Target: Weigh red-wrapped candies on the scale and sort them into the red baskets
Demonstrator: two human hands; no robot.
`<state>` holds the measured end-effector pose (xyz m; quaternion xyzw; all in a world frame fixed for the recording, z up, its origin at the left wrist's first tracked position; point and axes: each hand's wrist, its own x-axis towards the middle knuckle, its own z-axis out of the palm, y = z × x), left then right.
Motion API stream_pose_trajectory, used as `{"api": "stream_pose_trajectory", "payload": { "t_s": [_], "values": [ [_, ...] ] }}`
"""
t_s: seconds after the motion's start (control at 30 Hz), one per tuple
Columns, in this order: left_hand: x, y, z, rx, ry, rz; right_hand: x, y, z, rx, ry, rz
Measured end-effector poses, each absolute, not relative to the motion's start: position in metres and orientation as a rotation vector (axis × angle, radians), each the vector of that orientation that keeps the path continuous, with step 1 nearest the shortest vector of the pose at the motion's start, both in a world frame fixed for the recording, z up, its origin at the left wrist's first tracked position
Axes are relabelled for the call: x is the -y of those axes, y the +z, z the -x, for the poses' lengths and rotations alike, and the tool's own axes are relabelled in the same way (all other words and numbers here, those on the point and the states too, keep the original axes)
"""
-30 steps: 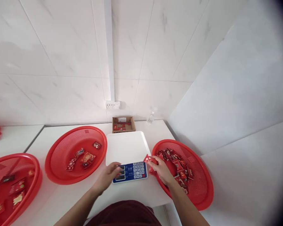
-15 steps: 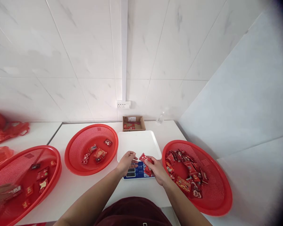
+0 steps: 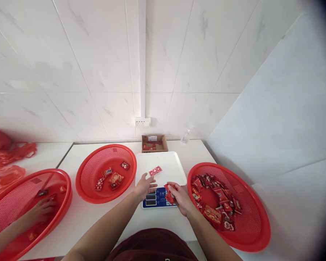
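A white scale (image 3: 165, 159) with a blue panel stands in the middle of the table. One red packet with pale dots (image 3: 155, 170) lies on its white plate. Just below that packet is my left hand (image 3: 146, 186), fingers spread and holding nothing. My right hand (image 3: 178, 195) is closed on several red packets (image 3: 170, 196) over the right part of the blue panel. The right red basket (image 3: 256, 217) holds many red packets, and the middle red basket (image 3: 87, 177) holds several.
At the far left, another person's hand (image 3: 42, 210) reaches into a third red basket (image 3: 66, 185). Behind the scale are a cardboard box (image 3: 160, 145) with red packets and a clear plastic item (image 3: 185, 136). Red plastic bags (image 3: 8, 154) lie at the back left.
A dotted packet that was at my right hand now lies on the scale plate. My left hand has opened wider. The other person's hand has moved right and up inside the left basket.
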<state>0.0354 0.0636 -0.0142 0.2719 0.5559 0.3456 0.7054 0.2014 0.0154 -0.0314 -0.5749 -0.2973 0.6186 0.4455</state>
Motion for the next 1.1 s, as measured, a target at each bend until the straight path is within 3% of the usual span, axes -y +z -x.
{"api": "stream_pose_trajectory", "payload": {
  "t_s": [0.2, 0.5, 0.73, 1.1],
  "values": [
    [-0.033, -0.014, -0.043, -1.056, 0.491, -0.747, -0.015, -0.030, -0.193, 0.741, 1.523, 1.351],
    [-0.035, -0.027, -0.030, -1.130, 0.752, -0.713, -0.019, -0.025, -0.195, 1.045, 1.523, 1.586],
    [-0.033, -0.025, -0.021, -1.177, 0.649, -0.645, -0.044, -0.016, -0.193, 1.055, 1.102, 1.664],
    [-0.022, -0.029, -0.006, -1.182, 0.559, -0.659, -0.057, -0.048, -0.203, 1.115, 1.274, 1.619]
  ]
}}
